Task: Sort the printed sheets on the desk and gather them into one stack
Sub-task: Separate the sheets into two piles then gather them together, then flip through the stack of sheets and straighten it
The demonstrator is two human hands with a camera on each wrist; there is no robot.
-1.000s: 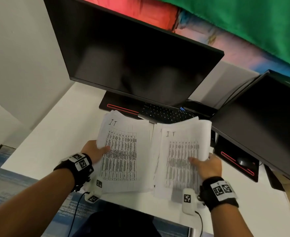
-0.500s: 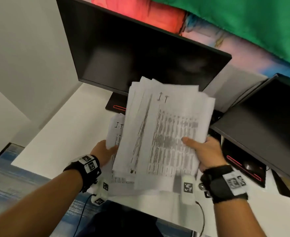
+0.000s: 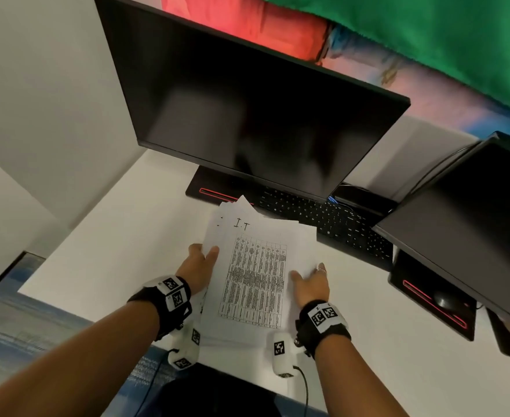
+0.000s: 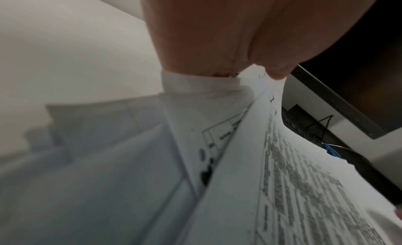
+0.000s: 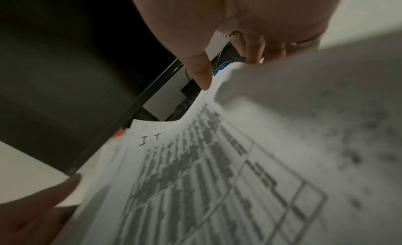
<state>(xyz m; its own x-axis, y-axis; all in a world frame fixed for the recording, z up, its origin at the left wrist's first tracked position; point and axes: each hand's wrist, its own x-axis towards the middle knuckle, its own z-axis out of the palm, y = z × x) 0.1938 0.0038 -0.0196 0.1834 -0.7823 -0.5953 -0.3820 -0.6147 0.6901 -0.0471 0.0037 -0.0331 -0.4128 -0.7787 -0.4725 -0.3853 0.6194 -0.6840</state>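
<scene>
The printed sheets [image 3: 256, 281] lie in one loose stack on the white desk [image 3: 112, 251], a table headed "I.T" on top and corners fanned out at the far end. My left hand [image 3: 198, 266] grips the stack's left edge, thumb on top; in the left wrist view the palm [image 4: 239, 33] pinches the sheets [image 4: 282, 180]. My right hand [image 3: 311, 284] holds the right edge, its thumb lying on the top page and its fingers at the border. In the right wrist view the sheets [image 5: 217, 180] curve up against that hand [image 5: 206, 25].
A large dark monitor [image 3: 247, 115] stands just behind the stack, with a black keyboard [image 3: 323, 218] under its lower edge. A second monitor [image 3: 464, 224] leans in from the right above a mouse [image 3: 443, 299]. The desk's front edge runs under my wrists.
A second ago two piles lay side by side. My right hand lifted its pile, swung it left and laid it on the left pile, so there is now one stack.
</scene>
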